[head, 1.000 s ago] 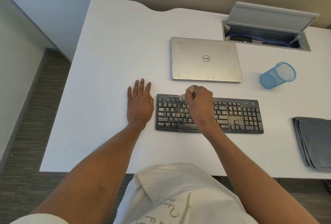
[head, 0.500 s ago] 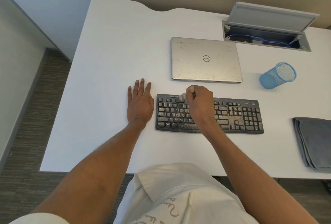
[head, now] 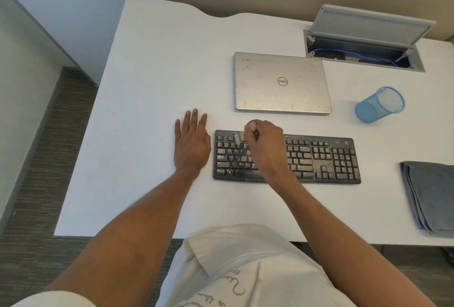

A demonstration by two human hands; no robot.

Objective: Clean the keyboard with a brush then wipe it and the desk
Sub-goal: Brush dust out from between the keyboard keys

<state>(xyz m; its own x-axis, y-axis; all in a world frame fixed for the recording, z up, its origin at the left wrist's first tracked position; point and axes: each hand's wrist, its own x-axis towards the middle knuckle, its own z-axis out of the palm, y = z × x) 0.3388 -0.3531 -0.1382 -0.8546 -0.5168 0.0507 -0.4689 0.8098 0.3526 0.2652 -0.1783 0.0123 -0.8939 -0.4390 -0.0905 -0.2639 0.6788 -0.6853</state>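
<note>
The keyboard (head: 319, 159) lies near the desk's (head: 159, 73) front edge, about midway along it and parallel to it. Grit is speckled over its middle keys and the block left of the number pad. The right hand (head: 266, 144) reaches across it, with fingers curled tight round a small pale brush (head: 238, 138). Most of the handle is hidden in the fist, and the bristles meet the upper rows near the keyboard's far left corner. Starting at that corner probably lets the strokes work row by row toward the dirtier middle.

The left hand (head: 191, 144) lies flat on the desk with fingers straight, holding nothing. It is just beside the keyboard's left end, and I cannot tell whether it touches. It likely braces the keyboard against sliding leftward.

Behind the keyboard only a narrow strip separates it from the closed laptop (head: 282, 83), so away-strokes would push grit toward that. Most of the open room lies toward the left edge. A folded cloth (head: 430, 196) waits at the right edge near the front, handy for wiping. A blue mesh cup (head: 379, 104) sits right of the laptop, and an open cable box (head: 363, 53) sits at the back.
</note>
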